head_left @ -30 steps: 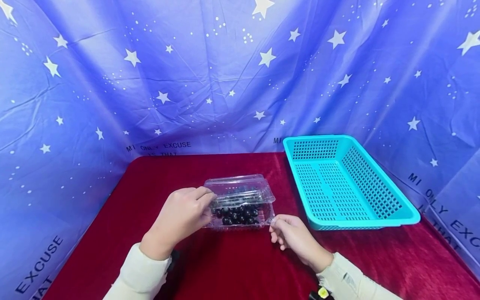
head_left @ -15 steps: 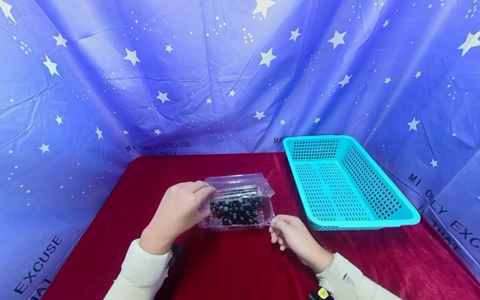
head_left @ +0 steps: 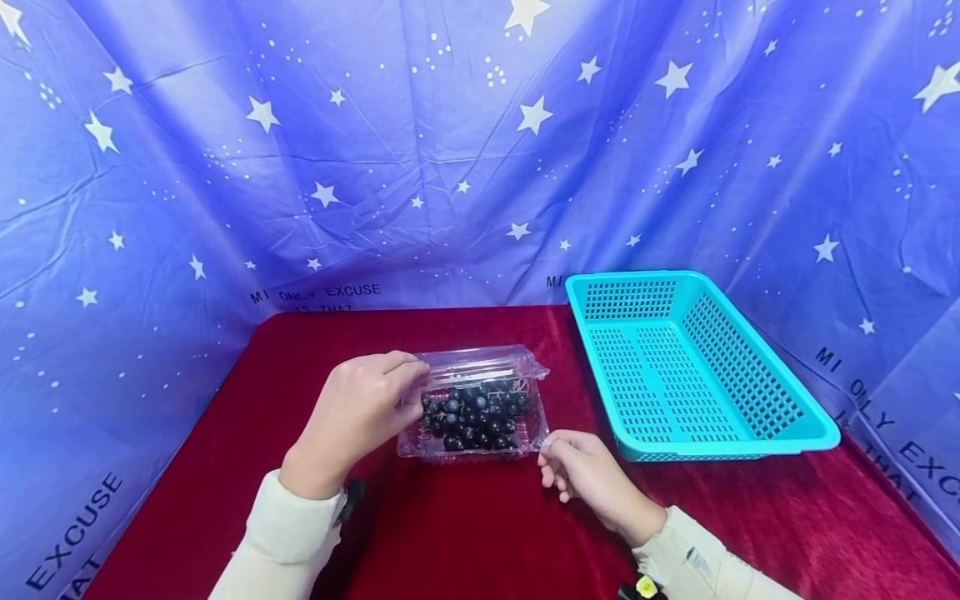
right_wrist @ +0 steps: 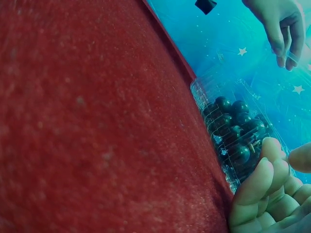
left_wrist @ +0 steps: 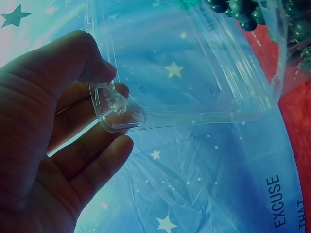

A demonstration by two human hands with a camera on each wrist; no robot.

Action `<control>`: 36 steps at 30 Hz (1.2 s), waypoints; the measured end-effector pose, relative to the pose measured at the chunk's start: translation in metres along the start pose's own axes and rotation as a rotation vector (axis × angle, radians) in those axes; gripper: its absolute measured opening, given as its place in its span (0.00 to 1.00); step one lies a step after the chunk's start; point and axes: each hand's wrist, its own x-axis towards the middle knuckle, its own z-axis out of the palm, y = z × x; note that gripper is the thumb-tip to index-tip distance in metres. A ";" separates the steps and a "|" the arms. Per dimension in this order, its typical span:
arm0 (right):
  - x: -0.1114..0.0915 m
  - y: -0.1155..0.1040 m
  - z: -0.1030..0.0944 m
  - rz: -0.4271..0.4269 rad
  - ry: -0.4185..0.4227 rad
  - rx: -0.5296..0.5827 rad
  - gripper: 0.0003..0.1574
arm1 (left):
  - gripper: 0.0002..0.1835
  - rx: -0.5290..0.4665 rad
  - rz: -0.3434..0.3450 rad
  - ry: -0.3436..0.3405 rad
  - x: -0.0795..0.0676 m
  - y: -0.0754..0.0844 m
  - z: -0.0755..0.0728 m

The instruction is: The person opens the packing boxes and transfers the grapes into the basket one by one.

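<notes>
The left hand (head_left: 363, 400) pinches a raised clear plastic lid (head_left: 480, 362). The right hand (head_left: 581, 465) pinches the clear plastic box (head_left: 533, 427) holding round black fruit (head_left: 480, 423).

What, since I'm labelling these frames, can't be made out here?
Head view: near left corner of lid, behind left hand.
Head view: marking on yellow tag, too small.
Left wrist view: most dark fruit, cut by top and right edges.
Right wrist view: part of right hand, cut by right edge.

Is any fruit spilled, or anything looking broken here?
Nothing stands out: the dark fruit lies in the clear box, none shows on the red cloth, and I see no damage. The tilted lid is held by the left hand.
</notes>
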 end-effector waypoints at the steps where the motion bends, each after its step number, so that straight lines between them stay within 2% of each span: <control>1: 0.000 0.000 0.000 0.000 -0.001 0.000 0.13 | 0.11 -0.002 -0.001 0.006 0.001 0.000 0.000; 12: 0.000 0.000 -0.001 0.001 -0.007 0.002 0.12 | 0.11 0.006 -0.036 0.022 0.013 -0.002 -0.003; 20: 0.000 0.000 -0.001 -0.003 -0.016 0.004 0.12 | 0.07 -0.011 -0.110 0.030 0.017 -0.004 -0.003; 30: 0.002 0.003 0.001 0.004 0.000 -0.011 0.13 | 0.02 -0.053 -0.209 0.110 0.016 -0.010 0.005; 36: 0.002 0.002 0.000 0.004 0.010 -0.017 0.13 | 0.06 -0.051 -0.278 0.192 0.015 -0.013 0.012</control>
